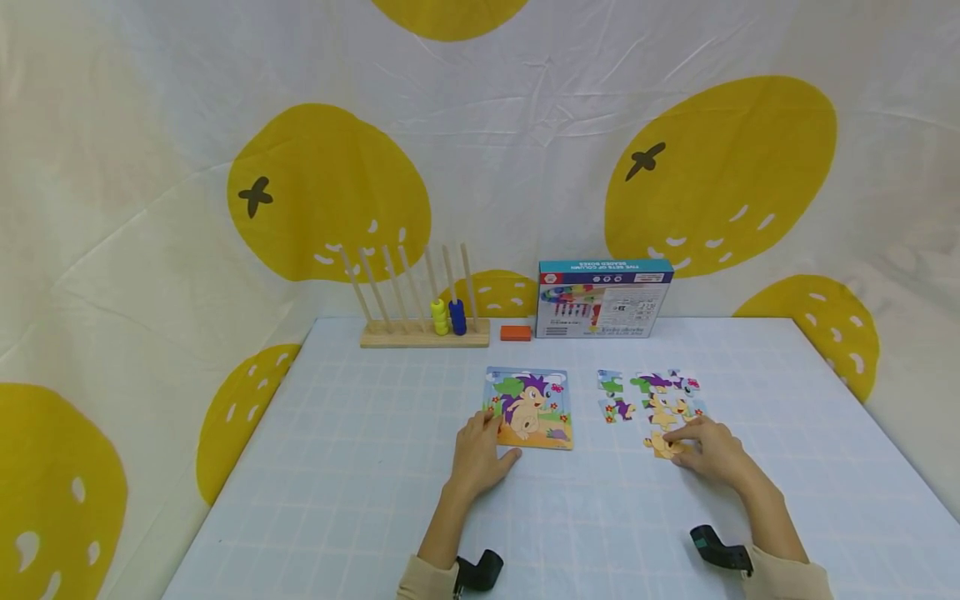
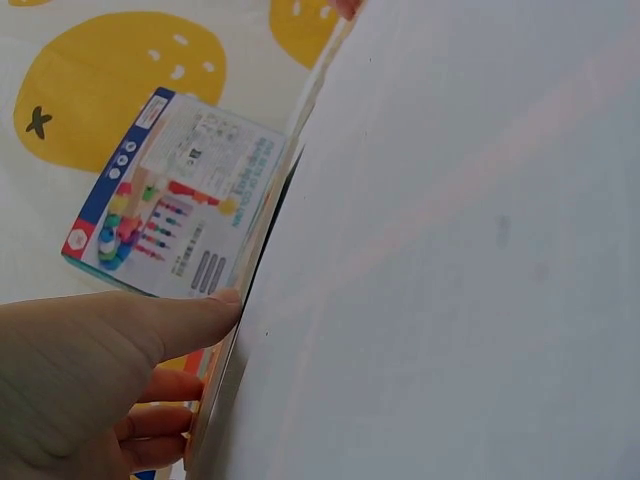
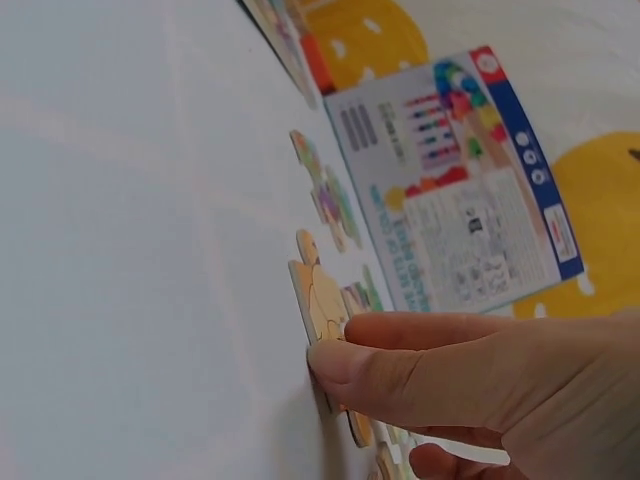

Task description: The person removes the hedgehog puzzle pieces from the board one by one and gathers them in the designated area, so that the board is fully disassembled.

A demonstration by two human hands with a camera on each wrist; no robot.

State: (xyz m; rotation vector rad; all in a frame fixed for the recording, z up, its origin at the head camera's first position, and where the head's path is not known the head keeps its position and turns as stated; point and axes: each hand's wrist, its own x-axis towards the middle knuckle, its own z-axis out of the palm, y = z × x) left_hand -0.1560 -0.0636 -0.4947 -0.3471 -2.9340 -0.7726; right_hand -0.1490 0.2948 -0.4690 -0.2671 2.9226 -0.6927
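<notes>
A square puzzle board [image 1: 528,408] with a hedgehog picture lies on the table. My left hand [image 1: 480,454] rests at its lower left corner, thumb spread apart from the fingers; in the left wrist view the thumb [image 2: 205,318] lies along the board's near edge. To the right, loose puzzle pieces [image 1: 660,408] are laid out in a partial hedgehog picture. My right hand [image 1: 712,452] pinches a tan puzzle piece [image 1: 662,446] at the bottom of this group between thumb and forefinger. The right wrist view shows the thumb at the edge of tan pieces [image 3: 322,295].
Behind the board stand a wooden base with upright pegs [image 1: 420,333], carrying yellow beads [image 1: 439,317] and blue beads [image 1: 457,317], an orange block [image 1: 515,333] and a printed box [image 1: 600,300]. Smaller joined pieces [image 1: 617,408] lie between board and main group. A patterned curtain hangs behind.
</notes>
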